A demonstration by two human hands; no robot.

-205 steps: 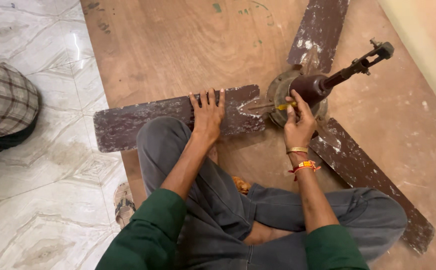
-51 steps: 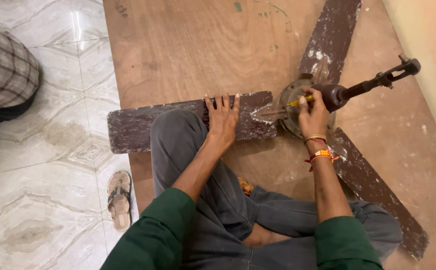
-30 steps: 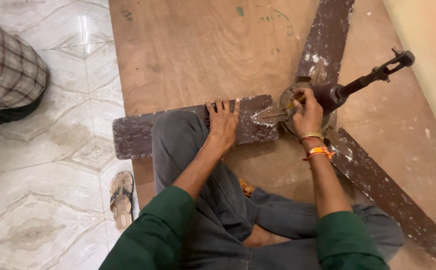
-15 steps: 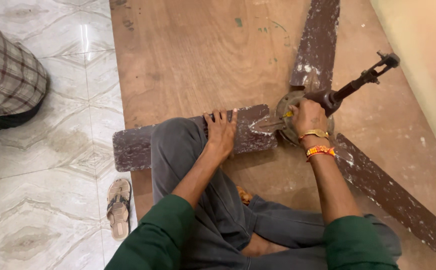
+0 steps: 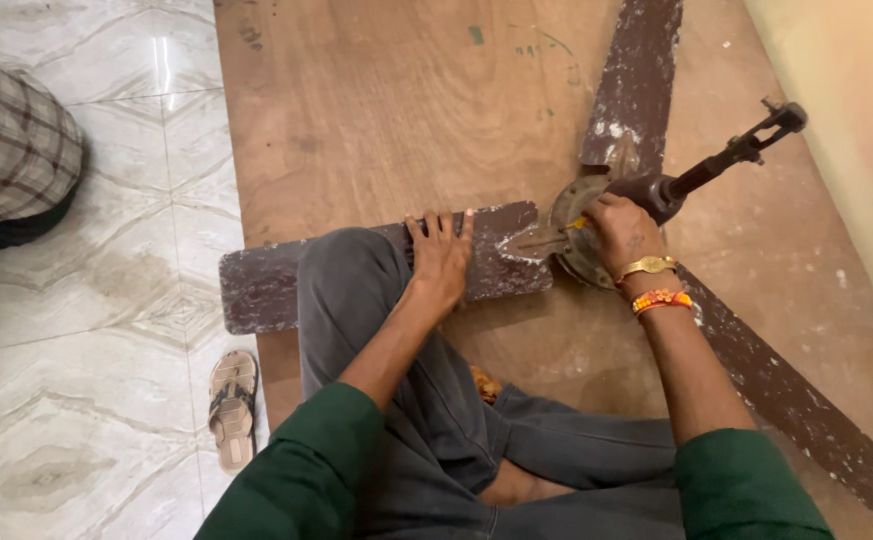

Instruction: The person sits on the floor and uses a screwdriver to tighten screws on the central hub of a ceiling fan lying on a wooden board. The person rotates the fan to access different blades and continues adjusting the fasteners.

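An old brown ceiling fan lies on a wooden board [image 5: 377, 120], its three worn blades spread out. My left hand [image 5: 441, 258] presses flat, fingers apart, on the near-left blade [image 5: 257, 290], which also passes under my raised knee. My right hand [image 5: 622, 232] is closed on a yellow-handled tool [image 5: 579, 224] at the fan's round motor hub [image 5: 569, 245], where that blade's metal bracket joins. The fan's down-rod [image 5: 732, 158] sticks out to the upper right. The tool's tip is hidden by my hand.
A second blade [image 5: 637, 80] points away from me and a third [image 5: 787, 400] runs to the lower right. A sandal [image 5: 233, 405] lies on the tiled floor [image 5: 67, 380] at the left. Another person's checked clothing [image 5: 7, 150] shows at the far left. A pale wall [image 5: 847, 110] borders the right.
My view has shifted and moved in slightly. Both hands keep their places: left flat on the blade, right working at the hub with the tool.
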